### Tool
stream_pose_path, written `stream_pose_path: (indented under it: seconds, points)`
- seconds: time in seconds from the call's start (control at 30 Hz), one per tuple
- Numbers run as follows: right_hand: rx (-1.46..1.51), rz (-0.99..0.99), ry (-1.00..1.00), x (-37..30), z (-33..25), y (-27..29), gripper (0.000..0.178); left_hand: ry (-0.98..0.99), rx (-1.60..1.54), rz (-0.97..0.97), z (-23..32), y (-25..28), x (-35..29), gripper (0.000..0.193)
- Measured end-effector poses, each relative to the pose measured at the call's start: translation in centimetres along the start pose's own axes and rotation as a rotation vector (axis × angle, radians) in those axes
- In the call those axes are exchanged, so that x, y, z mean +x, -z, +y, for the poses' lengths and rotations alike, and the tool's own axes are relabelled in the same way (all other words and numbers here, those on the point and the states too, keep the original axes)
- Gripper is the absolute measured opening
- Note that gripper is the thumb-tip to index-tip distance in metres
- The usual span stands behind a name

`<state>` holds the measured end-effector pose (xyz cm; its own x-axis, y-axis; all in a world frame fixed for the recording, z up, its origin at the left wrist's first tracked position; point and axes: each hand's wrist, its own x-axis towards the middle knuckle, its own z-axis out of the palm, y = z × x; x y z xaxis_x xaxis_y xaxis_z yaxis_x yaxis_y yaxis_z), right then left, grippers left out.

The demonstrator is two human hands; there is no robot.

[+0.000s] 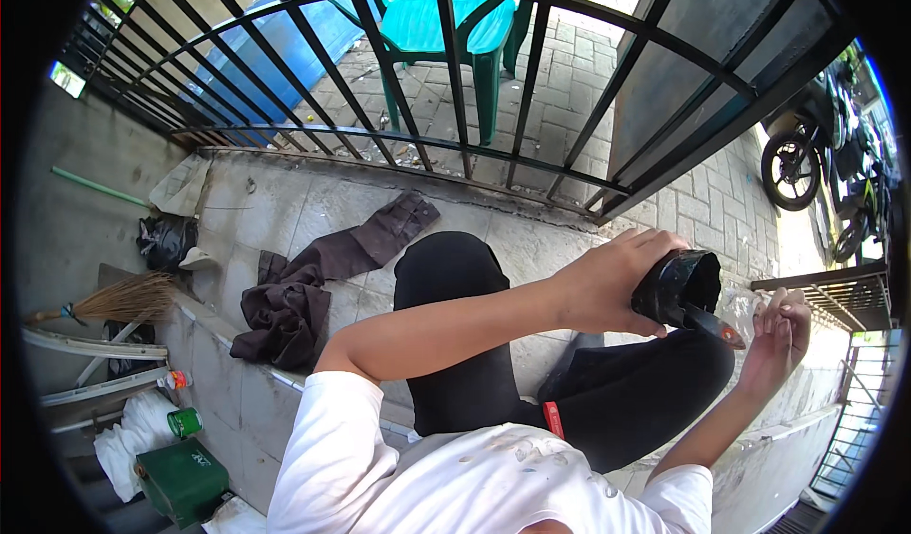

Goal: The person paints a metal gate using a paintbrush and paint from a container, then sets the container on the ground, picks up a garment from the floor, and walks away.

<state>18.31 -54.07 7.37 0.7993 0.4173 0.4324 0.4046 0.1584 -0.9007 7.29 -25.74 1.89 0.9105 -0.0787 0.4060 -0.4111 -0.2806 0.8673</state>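
Observation:
My left hand (607, 283) is wrapped round a black, hollow cylindrical container (661, 292) above my right knee. Its open mouth faces right. From the lower edge of that mouth sticks a narrow dark piece with a reddish-brown spot near its tip (729, 334); what it is, I cannot tell. Just right of this tip, apart from the container, my right hand (780, 340) is raised with its fingers bent in toward the thumb. Whatever lies between those fingers, if anything, is too small to make out.
Dark crumpled trousers (313, 278) lie on the tiled floor ahead. A black metal fence (399, 140) stands beyond, with a green plastic chair (455, 27) behind it. At left are a straw broom (119, 299) and a green box (180, 477). A motorbike wheel (790, 169) shows far right.

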Motion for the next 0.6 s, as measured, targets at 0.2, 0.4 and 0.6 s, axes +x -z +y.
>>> stream_pose_path:
  seconds: [0.2,0.4,0.6]
  points:
    - [0.277,0.345,-0.142,-2.5,3.9,2.4,0.027,-0.003,-0.026,-0.033,0.3,-0.9,0.3,0.086]
    - [0.241,0.508,-0.269,-2.4,6.1,0.0,0.022,-0.017,-0.160,0.028,1.0,0.7,1.1,0.091]
    - [0.336,0.169,-0.272,-0.4,6.4,0.2,0.039,-0.135,-0.374,0.420,4.4,4.6,-2.0,0.093]
